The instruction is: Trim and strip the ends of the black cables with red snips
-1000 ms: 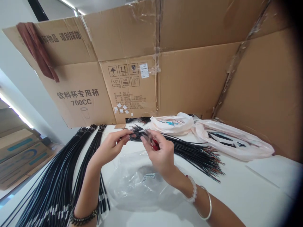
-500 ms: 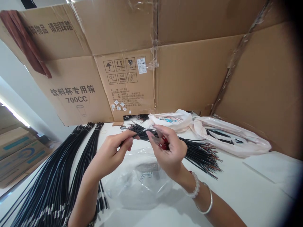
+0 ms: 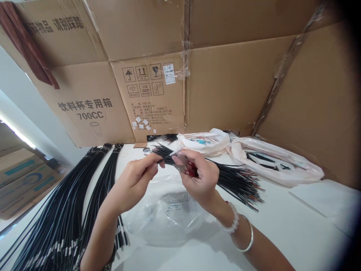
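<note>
My left hand is closed in a pinch on a thin black cable, whose end points up and to the right. A small whitish piece sits at that end, by my right thumb and forefinger. My right hand is closed around a red-handled tool with a flat metal blade; its exact kind is partly hidden by the fingers. Behind both hands lies a bundle of black cables with reddish-brown ends. Below them rests a clear plastic bag with contents I cannot make out.
Long black cable bundles with white bands spread along the left of the white table. Two pale plastic bags, one with bluish pieces and one with black parts, lie at the back. Cardboard walls enclose the back and right.
Both hands have shifted slightly; the right hand, with its red-handled tool, has come a little left, nearer my left fingers. My left hand keeps its pinch on the cable.
</note>
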The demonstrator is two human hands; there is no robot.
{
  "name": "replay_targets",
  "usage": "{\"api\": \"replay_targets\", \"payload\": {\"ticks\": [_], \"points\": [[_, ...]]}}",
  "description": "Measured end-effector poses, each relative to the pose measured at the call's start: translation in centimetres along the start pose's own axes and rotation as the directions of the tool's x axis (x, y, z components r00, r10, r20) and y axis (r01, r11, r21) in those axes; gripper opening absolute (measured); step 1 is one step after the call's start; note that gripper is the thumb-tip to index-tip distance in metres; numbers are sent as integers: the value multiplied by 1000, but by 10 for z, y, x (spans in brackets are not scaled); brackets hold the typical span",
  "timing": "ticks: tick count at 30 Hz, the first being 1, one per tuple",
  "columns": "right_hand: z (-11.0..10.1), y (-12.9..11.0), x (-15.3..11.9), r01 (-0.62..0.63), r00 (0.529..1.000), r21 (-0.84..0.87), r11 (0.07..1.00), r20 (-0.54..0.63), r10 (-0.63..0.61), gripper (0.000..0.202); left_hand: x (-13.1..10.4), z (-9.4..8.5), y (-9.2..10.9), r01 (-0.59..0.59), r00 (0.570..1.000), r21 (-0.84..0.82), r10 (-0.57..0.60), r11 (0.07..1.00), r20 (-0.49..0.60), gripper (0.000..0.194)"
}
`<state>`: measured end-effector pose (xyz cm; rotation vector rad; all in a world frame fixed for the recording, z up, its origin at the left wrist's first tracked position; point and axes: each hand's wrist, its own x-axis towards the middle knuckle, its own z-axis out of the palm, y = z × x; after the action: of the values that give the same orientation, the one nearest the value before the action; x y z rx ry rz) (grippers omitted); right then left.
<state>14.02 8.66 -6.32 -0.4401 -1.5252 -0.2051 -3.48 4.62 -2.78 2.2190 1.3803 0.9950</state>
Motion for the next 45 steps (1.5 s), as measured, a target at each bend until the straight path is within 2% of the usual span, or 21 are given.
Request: {"api": "replay_targets", "payload": {"ticks": [5,9,11,14,16,21,24,26,28,30,32,35,38,41,45], "points": [[-3,-6,4,29,999,17,999,-15,-29,24,-3,5,8,-61,997,54,63,997,-37,19],[-5,-4,8,82,996,39,996,32,-83,27,-4,11,9,-69,983,149,93,986,-160,24],[-5,-1,8,99,993,72,993,59,-103,29,-3,13,7,-65,979,83,80,994,-186,31],[-3,4,6,80,994,147,986,68,-91,27,0,13,2,-65,990,-155,45,986,-131,41],[-1,7,5,44,996,198,979,66,-59,27,3,12,-2,-53,995,-255,29,965,-96,46],[-1,8,10,-135,986,312,941,141,94,21,7,11,-14,-26,994,-229,0,973,-111,50],[-3,1,16,-270,957,321,908,197,215,7,5,15,-11,19,985,-166,-47,986,-167,43],[-4,-6,19,-382,922,302,873,186,339,7,4,20,-5,30,970,-98,-52,995,-236,33],[-4,-10,20,-525,851,296,798,162,499,17,4,25,2,-30,946,38,41,999,-322,20],[-2,-12,19,-632,769,302,714,135,624,23,6,28,5,-134,910,206,203,969,-363,11],[-1,-10,18,-657,741,308,688,93,665,24,7,31,5,-203,870,320,320,926,-375,9],[1,-6,18,-636,757,282,718,45,652,23,8,32,2,-205,826,413,383,887,-413,13],[1,-5,17,-596,798,198,778,44,601,25,8,34,-1,-195,799,497,431,845,-420,23],[3,-5,16,-537,842,102,837,11,539,13,9,36,-3,-177,776,584,477,792,-412,29],[7,-4,13,-445,895,-13,896,-44,444,8,12,39,-6,-183,744,700,562,691,-360,31]]}}
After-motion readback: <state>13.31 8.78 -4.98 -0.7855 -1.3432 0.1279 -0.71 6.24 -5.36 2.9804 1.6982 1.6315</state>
